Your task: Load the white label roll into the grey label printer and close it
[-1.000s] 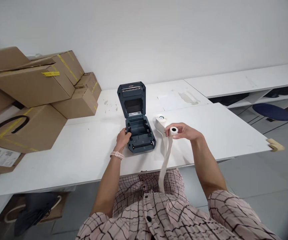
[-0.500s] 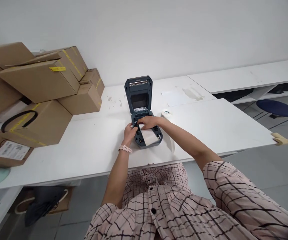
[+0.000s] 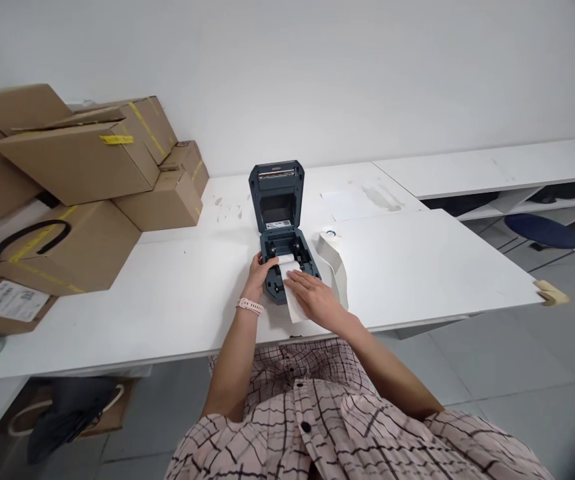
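Note:
A dark label printer [image 3: 278,191] stands on the white table with its lid raised toward the wall. Inside its bay, a white paper strip [image 3: 294,311] comes off a roll and runs out over the front edge. My left hand [image 3: 256,277] grips the printer's left side, its thumb reaching over the rim toward the paper. Flat on the strip at the printer's front right lies my right hand [image 3: 316,301], fingers stretched out. Just right of the printer sits a label roll [image 3: 331,236], with a loose band of backing [image 3: 338,273] trailing toward me.
Several cardboard boxes [image 3: 80,160] are piled on the left of the table [image 3: 167,300]. A thin white sheet [image 3: 350,203] lies behind the roll. A yellowish guard [image 3: 552,293] covers the table's right corner. Beyond it stands a blue stool [image 3: 542,230].
My right hand has come out of the printer's bay toward me and now lies flat on the strip. The paper now extends past the printer's front. My left hand stays at the printer's side.

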Demonstrator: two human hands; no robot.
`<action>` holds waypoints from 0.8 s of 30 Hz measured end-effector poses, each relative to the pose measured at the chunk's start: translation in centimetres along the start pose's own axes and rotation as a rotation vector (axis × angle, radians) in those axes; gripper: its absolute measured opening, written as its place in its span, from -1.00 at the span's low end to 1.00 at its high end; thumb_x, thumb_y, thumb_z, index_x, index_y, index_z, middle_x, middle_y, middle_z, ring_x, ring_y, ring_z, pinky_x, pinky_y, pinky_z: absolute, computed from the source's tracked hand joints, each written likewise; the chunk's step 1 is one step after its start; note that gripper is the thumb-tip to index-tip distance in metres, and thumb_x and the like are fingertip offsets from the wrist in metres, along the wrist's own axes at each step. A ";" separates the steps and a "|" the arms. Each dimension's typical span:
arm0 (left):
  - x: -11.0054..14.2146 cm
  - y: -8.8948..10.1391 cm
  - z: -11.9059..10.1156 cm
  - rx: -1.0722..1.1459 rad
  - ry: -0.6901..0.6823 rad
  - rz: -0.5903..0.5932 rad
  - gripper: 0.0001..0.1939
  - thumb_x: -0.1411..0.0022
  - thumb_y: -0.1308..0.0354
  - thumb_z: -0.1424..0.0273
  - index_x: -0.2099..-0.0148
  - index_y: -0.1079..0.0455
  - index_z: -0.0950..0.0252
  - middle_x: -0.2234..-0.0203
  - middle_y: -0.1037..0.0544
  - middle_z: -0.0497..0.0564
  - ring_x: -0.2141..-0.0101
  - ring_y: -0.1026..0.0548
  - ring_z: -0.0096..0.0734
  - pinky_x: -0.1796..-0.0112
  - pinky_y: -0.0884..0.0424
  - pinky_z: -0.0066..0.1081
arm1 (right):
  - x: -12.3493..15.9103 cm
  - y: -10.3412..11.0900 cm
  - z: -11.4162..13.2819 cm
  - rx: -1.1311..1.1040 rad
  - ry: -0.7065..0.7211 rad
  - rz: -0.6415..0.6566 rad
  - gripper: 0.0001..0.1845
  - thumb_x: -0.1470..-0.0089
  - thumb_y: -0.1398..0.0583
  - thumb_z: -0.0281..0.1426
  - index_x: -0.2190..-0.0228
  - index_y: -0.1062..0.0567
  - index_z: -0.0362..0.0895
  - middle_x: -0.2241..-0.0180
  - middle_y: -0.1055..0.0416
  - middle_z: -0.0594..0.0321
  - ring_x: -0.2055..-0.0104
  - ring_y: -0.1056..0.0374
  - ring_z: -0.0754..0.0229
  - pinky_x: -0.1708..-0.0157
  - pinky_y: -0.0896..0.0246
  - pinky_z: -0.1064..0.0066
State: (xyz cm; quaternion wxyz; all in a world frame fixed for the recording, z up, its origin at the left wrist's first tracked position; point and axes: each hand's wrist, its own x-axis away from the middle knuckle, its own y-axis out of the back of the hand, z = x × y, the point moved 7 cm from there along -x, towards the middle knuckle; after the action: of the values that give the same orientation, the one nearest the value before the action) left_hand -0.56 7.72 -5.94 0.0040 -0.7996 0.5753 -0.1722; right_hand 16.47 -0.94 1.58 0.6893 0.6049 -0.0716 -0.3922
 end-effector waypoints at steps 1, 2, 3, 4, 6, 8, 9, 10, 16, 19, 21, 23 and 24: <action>0.0 0.0 0.0 0.010 0.002 0.005 -0.35 0.07 -0.44 0.36 -0.10 -0.36 0.28 0.10 -0.56 0.11 0.23 -0.56 -0.31 0.26 -0.47 -0.36 | 0.0 -0.1 0.0 -0.004 -0.010 -0.013 -0.51 -0.26 -0.02 -0.60 -0.17 -0.42 -0.24 -0.25 -0.34 -0.08 -0.33 -0.24 -0.09 -0.25 -0.28 -0.02; 0.1 -0.1 0.0 0.019 0.004 0.014 -0.35 0.07 -0.44 0.36 -0.10 -0.36 0.28 0.10 -0.56 0.11 0.23 -0.56 -0.31 0.26 -0.48 -0.36 | -0.1 -0.2 0.0 -0.006 -0.019 -0.021 -0.51 -0.26 -0.02 -0.60 -0.17 -0.43 -0.25 -0.25 -0.34 -0.08 -0.32 -0.25 -0.10 -0.24 -0.29 -0.02; 0.1 -0.1 0.0 0.026 0.004 0.019 -0.35 0.07 -0.44 0.35 -0.10 -0.36 0.28 0.11 -0.57 0.10 0.23 -0.56 -0.31 0.26 -0.48 -0.37 | -0.1 -0.3 -0.1 -0.006 -0.027 -0.027 -0.52 -0.26 -0.02 -0.60 -0.16 -0.43 -0.26 -0.25 -0.34 -0.09 -0.31 -0.26 -0.12 -0.23 -0.30 -0.02; 0.1 -0.1 0.0 0.030 0.004 0.022 -0.35 0.07 -0.45 0.36 -0.09 -0.36 0.28 0.12 -0.57 0.10 0.24 -0.56 -0.32 0.27 -0.49 -0.37 | -0.2 -0.2 -0.1 -0.008 -0.032 -0.032 -0.53 -0.27 -0.02 -0.59 -0.16 -0.43 -0.26 -0.25 -0.34 -0.09 -0.30 -0.27 -0.13 -0.22 -0.30 -0.03; 0.2 0.0 0.1 0.034 0.008 0.018 -0.35 0.07 -0.46 0.36 -0.09 -0.36 0.28 0.15 -0.58 0.08 0.25 -0.57 -0.33 0.27 -0.49 -0.37 | -0.3 -0.2 -0.1 -0.019 -0.035 -0.041 -0.54 -0.27 -0.02 -0.58 -0.15 -0.44 -0.27 -0.24 -0.34 -0.11 -0.29 -0.27 -0.14 -0.20 -0.31 -0.05; 0.2 0.1 0.1 0.033 0.018 0.015 -0.34 0.07 -0.46 0.36 -0.10 -0.36 0.27 0.17 -0.58 0.08 0.26 -0.57 -0.33 0.27 -0.50 -0.37 | -0.3 -0.2 -0.1 -0.037 -0.033 -0.048 -0.54 -0.27 -0.02 -0.59 -0.14 -0.44 -0.27 -0.24 -0.35 -0.12 -0.29 -0.27 -0.14 -0.19 -0.31 -0.05; 0.1 0.1 0.1 0.031 0.023 0.014 -0.33 0.07 -0.46 0.36 -0.11 -0.36 0.27 0.17 -0.58 0.08 0.26 -0.57 -0.33 0.27 -0.50 -0.37 | -0.3 -0.3 -0.1 -0.048 -0.032 -0.050 -0.54 -0.27 -0.02 -0.59 -0.14 -0.44 -0.27 -0.23 -0.36 -0.11 -0.29 -0.27 -0.14 -0.19 -0.31 -0.05; 0.0 0.1 0.0 0.030 0.026 0.017 -0.32 0.07 -0.46 0.36 -0.11 -0.35 0.27 0.16 -0.58 0.08 0.25 -0.57 -0.32 0.27 -0.50 -0.37 | -0.3 -0.3 -0.1 -0.060 -0.032 -0.050 -0.54 -0.27 -0.02 -0.59 -0.14 -0.45 -0.26 -0.23 -0.36 -0.11 -0.29 -0.27 -0.13 -0.19 -0.31 -0.05; 1.5 -0.1 -0.1 0.024 0.022 0.044 -0.31 0.02 -0.46 0.27 -0.16 -0.36 0.27 0.05 -0.58 0.16 0.15 -0.58 -0.23 0.15 -0.51 -0.28 | 0.3 1.4 -0.3 -0.294 -0.001 0.053 -0.59 -0.34 -0.07 -0.40 -0.16 -0.46 -0.13 -0.25 -0.35 -0.01 -0.33 -0.23 -0.12 -0.26 -0.22 -0.14; 4.9 -0.4 0.8 0.020 0.019 0.110 -0.24 -0.07 -0.41 0.13 -0.27 -0.30 0.19 -0.11 -0.52 0.19 -0.05 -0.52 -0.09 0.00 -0.47 -0.17 | -1.7 5.4 -1.9 -0.573 0.050 0.083 -0.57 -0.35 -0.11 -0.19 -0.18 -0.44 0.07 -0.23 -0.39 0.19 -0.29 -0.30 -0.01 -0.26 -0.24 -0.06; 7.6 -0.4 1.4 -0.033 0.001 0.146 -0.17 -0.09 -0.40 0.11 -0.35 -0.21 0.10 -0.25 -0.40 0.14 -0.20 -0.40 -0.05 -0.14 -0.37 -0.15 | -5.2 9.6 -5.7 -0.636 -0.080 -0.183 -0.47 -0.32 -0.11 -0.05 -0.24 -0.35 0.10 -0.29 -0.31 0.21 -0.34 -0.21 -0.01 -0.32 -0.12 -0.07; 10.0 -0.4 1.7 -0.071 -0.038 0.172 -0.10 -0.11 -0.38 0.11 -0.42 -0.09 0.04 -0.33 -0.29 0.08 -0.30 -0.27 -0.06 -0.24 -0.25 -0.16 | -9.9 12.4 -9.7 -0.684 -0.183 -0.386 -0.27 -0.24 -0.11 0.12 -0.31 -0.23 0.08 -0.39 -0.12 0.20 -0.42 -0.04 -0.06 -0.38 0.05 -0.12; 10.8 -0.3 1.8 -0.078 -0.058 0.185 -0.08 -0.13 -0.37 0.10 -0.44 -0.05 0.02 -0.35 -0.27 0.06 -0.33 -0.22 -0.06 -0.27 -0.20 -0.16 | -12.6 12.9 -11.3 -0.738 -0.203 -0.407 -0.20 -0.21 -0.07 0.18 -0.33 -0.17 0.10 -0.42 -0.03 0.23 -0.46 0.06 -0.06 -0.39 0.12 -0.12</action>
State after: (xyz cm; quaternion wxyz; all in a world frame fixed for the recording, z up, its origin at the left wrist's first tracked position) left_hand 3.23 -2.52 -4.62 0.0056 -0.7471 0.6527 -0.1254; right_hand 20.20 15.29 14.89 0.7574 0.2782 0.1265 -0.5770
